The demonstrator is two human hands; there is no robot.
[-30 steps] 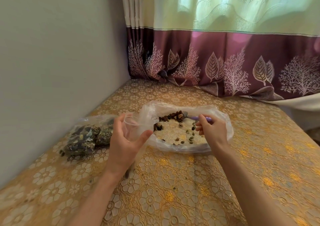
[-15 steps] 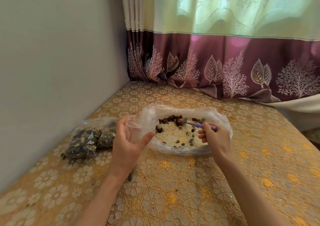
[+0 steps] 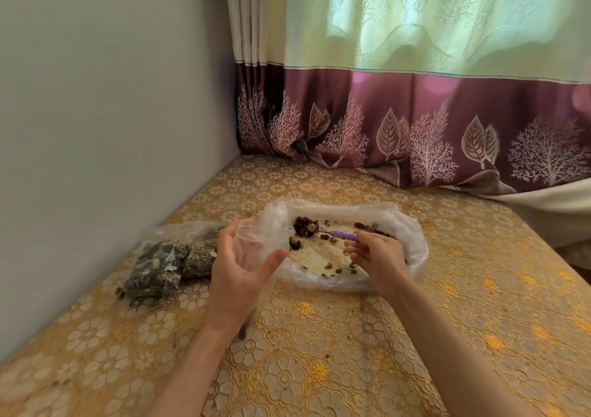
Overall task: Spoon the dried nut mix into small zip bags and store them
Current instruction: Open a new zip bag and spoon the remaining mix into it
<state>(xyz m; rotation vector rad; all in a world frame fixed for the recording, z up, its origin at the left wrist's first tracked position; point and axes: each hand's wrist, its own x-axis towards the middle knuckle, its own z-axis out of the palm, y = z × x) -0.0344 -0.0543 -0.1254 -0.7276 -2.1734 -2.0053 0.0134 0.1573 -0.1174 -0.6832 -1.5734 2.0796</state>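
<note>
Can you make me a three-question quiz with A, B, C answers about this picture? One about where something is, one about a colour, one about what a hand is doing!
1. Where do the filled zip bags lie?
A by the wall
B under the curtain
C inside the big bag

2. What colour is the spoon handle?
A red
B purple
C green

3. What is the left hand doing?
A lying flat
B holding the small zip bag open
C pointing

Answers: 1 A, they sit next to the wall; 2 B, the handle is purple; 3 B, its fingers curl round the bag's mouth.
</note>
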